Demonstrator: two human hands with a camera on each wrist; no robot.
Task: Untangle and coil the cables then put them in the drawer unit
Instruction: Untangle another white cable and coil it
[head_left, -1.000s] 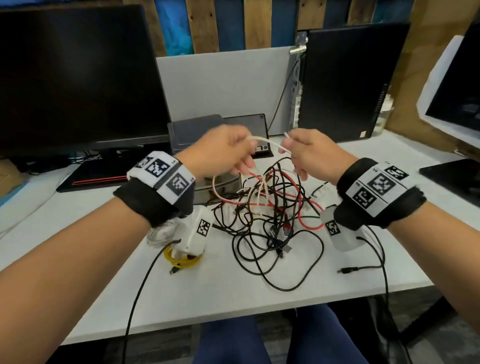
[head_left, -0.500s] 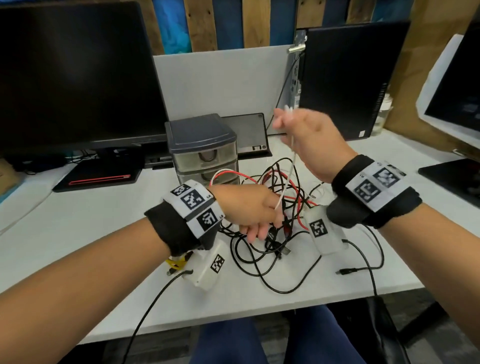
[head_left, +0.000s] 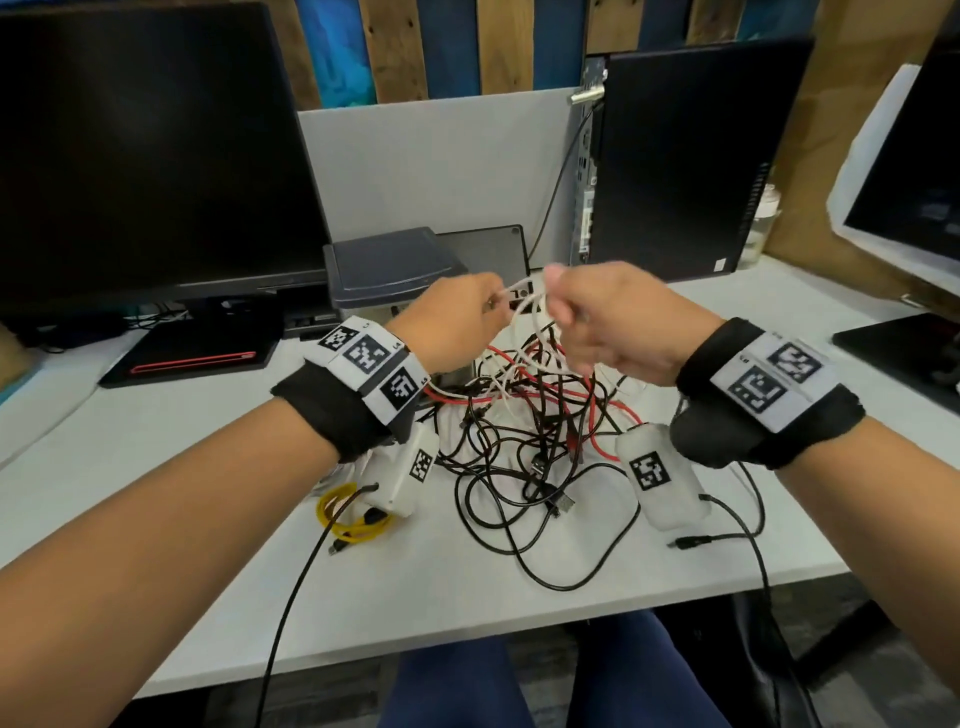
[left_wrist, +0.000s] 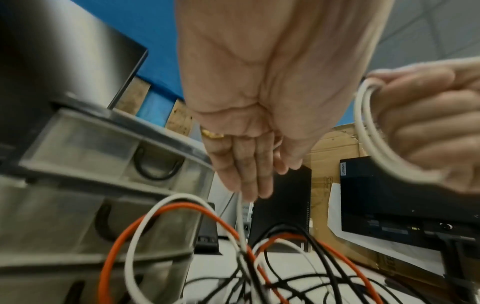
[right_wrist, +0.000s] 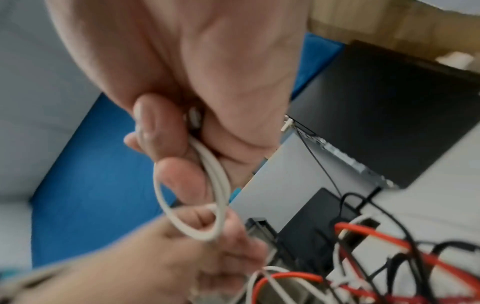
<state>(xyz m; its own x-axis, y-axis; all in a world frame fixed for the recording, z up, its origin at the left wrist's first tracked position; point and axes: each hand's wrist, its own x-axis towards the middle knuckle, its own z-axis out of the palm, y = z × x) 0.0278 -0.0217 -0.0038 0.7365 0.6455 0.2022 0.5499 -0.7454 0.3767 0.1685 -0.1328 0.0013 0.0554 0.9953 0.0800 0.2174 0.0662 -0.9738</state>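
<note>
White cable (head_left: 524, 296) looped in coils, raised above the tangled cables (head_left: 530, 436) mid-desk (head_left: 597, 587). Right hand (head_left: 608, 322) fingers curl round the coils; left hand (head_left: 457, 322) pinches the trailing strand, both raised before the drawer unit (head_left: 384, 270)

The white cable (head_left: 524, 299) is partly coiled, a few loops bunched up in the air above the pile, with the rest of it trailing down into the tangle of black, red and white cables (head_left: 530, 436) heaped on the desk. The grey drawer unit (head_left: 387, 270) sits right behind that mess, its translucent drawers pushed in. A coiled yellow cable (head_left: 348, 514) lies off to the left.
</note>
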